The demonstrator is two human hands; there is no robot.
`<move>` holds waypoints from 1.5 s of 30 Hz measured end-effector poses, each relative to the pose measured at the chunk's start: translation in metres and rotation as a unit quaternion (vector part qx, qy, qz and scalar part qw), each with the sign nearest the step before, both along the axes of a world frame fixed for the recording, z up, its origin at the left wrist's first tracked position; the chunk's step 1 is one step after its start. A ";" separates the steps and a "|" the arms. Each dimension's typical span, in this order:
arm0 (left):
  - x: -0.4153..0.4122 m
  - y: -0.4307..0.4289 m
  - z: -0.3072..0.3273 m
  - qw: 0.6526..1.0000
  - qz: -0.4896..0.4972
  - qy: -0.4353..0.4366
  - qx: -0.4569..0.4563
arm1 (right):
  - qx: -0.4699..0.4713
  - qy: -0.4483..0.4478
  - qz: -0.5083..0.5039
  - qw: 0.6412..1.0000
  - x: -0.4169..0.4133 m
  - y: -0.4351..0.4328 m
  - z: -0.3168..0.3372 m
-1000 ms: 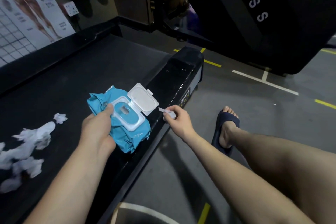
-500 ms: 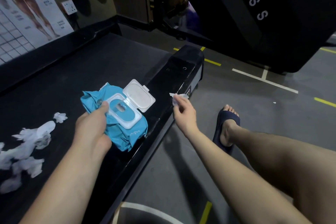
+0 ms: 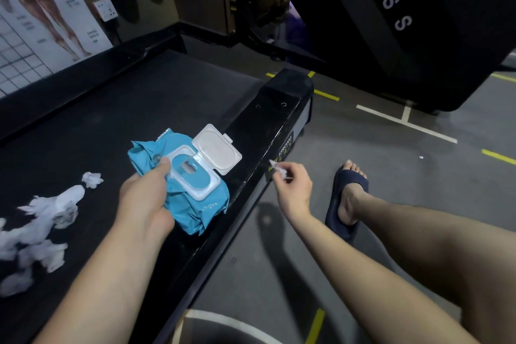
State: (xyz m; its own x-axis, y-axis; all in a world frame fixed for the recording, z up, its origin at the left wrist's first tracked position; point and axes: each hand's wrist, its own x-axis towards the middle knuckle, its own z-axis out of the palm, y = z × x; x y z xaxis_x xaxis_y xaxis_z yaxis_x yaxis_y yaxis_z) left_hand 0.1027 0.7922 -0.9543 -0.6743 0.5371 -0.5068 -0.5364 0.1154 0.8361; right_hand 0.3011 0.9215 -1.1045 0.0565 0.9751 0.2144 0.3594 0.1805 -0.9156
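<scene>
A blue wet-wipe pack (image 3: 195,204) lies on the black side rail of a treadmill (image 3: 268,131), its white flip lid (image 3: 217,149) standing open. My left hand (image 3: 145,195) grips the pack from the left, thumb near the lid frame. To the right of the rail, over the floor, my right hand (image 3: 293,184) pinches a small white scrap (image 3: 276,169) between its fingertips. The dispensing slot in the pack shows no wipe sticking out.
Several crumpled white wipes (image 3: 42,232) lie on the treadmill belt (image 3: 125,98) at the left. My leg and a foot in a dark slipper (image 3: 349,193) are on the grey floor at the right. A large black machine (image 3: 391,22) stands behind.
My right hand with the white scrap has shifted: first up and away from the pack, now slightly back down beside the rail. The left hand keeps its hold on the pack.
</scene>
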 end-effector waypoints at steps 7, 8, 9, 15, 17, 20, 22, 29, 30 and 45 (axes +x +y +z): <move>0.003 0.008 0.003 1.000 0.001 0.011 -0.003 | 0.060 -0.019 0.054 0.997 -0.020 0.013 0.013; 0.005 0.010 0.002 1.000 0.000 0.013 -0.006 | 0.064 -0.018 0.061 0.996 -0.026 0.005 0.008; 0.006 0.012 0.002 1.000 -0.001 0.013 -0.010 | 0.067 -0.020 0.058 0.996 -0.030 -0.003 0.001; 0.011 0.013 0.005 1.000 -0.001 0.007 -0.012 | 0.053 -0.049 0.069 0.995 -0.020 -0.050 -0.032; 0.012 0.014 0.008 1.000 0.000 0.004 -0.010 | 0.024 -0.045 0.041 0.998 -0.013 -0.042 -0.028; 0.015 0.021 0.008 1.000 0.011 0.009 -0.012 | 0.022 -0.016 -0.007 1.000 -0.004 -0.010 -0.008; 0.020 0.028 0.007 1.000 0.024 0.003 -0.013 | 0.032 -0.002 -0.002 0.999 -0.004 0.008 0.005; 0.036 0.060 -0.007 0.998 0.033 -0.048 -0.006 | 0.008 0.036 -0.025 0.999 -0.016 0.080 0.016; 0.036 0.065 -0.008 0.998 0.035 -0.054 -0.002 | -0.005 0.041 -0.034 0.999 -0.019 0.091 0.016; 0.025 0.090 -0.038 0.995 0.050 -0.087 -0.016 | -0.058 -0.154 0.037 0.986 0.000 0.208 -0.010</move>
